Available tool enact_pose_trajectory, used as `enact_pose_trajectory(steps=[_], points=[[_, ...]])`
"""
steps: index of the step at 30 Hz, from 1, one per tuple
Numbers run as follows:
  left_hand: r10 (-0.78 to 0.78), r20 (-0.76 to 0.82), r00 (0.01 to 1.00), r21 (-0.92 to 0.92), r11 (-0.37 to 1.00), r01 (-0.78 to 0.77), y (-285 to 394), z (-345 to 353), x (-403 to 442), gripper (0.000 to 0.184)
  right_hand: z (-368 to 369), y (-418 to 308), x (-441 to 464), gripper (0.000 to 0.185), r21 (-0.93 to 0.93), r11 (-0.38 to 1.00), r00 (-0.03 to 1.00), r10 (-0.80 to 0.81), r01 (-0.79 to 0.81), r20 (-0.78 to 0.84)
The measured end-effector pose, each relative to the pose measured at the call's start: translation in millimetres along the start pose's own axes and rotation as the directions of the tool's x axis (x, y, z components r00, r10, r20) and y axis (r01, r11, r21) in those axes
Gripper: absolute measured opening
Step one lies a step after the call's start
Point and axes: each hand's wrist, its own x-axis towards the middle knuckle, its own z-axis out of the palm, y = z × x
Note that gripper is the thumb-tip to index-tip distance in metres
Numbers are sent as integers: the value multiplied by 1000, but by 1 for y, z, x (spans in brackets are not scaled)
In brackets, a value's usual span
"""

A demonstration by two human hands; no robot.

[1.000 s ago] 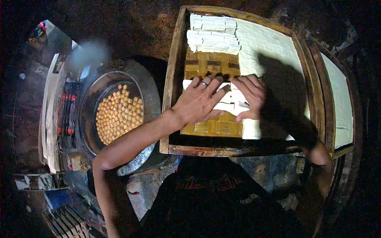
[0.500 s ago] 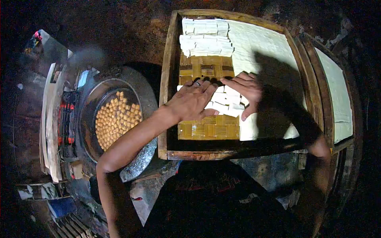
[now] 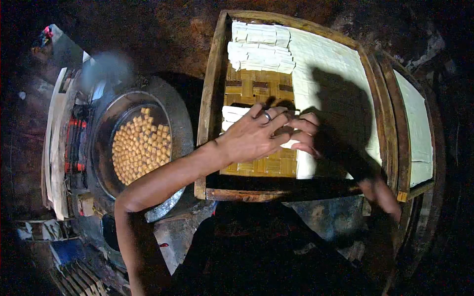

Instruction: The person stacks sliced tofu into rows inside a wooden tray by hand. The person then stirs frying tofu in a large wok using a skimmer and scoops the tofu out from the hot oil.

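A wooden-framed tray [image 3: 213,89] holds a woven mat [image 3: 266,165], partly covered with white cut pieces. Two rows of white strips [image 3: 261,56] lie at its upper left, and a sheet of scored white blocks [image 3: 335,49] covers its right side. Over a lower row of white pieces [image 3: 232,116], my left hand [image 3: 254,135] is spread with its fingers bent, a ring on one finger. My right hand [image 3: 307,134] is beside it at the row's right end, its fingers curled and partly hidden; whether it grips a piece is unclear.
To the left, a round pan [image 3: 101,163] holds many golden-brown cubes [image 3: 140,145] in liquid. Red glowing bars and pale wooden boards [image 3: 55,148] stand beyond it. A second framed tray of white blocks [image 3: 417,128] adjoins on the right.
My left hand has moved right along the row, uncovering its left end and covering more of its right end. The fingers of my right hand have drawn in.
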Motion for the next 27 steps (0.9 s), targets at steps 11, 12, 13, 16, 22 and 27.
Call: enact_pose_trajectory(steps=[11, 12, 13, 16, 22, 27], points=[[-193, 12, 981, 66, 979, 192, 2, 1, -8, 45, 0, -2, 6, 33, -101, 994, 998, 43, -48, -54], [-252, 80, 964, 91, 965, 245, 3, -1, -7, 55, -1, -2, 8, 39, -111, 993, 999, 47, -50, -27], [-262, 77, 962, 92, 963, 254, 2, 1, -9, 55, -2, -5, 10, 39, -108, 993, 999, 38, -41, -22], [-284, 72, 956, 92, 956, 277, -7, 5, -11, 68, -4, -15, 21, 65, -116, 946, 953, 303, -304, -24], [-370, 308, 877, 54, 927, 372, -13, 3, -7, 75, 7, -5, 35, 103, -139, 906, 893, 420, -400, 161], [-349, 285, 893, 112, 937, 331, -8, 5, -5, 80, 5, -14, 47, 109, -154, 881, 854, 471, -447, 221]])
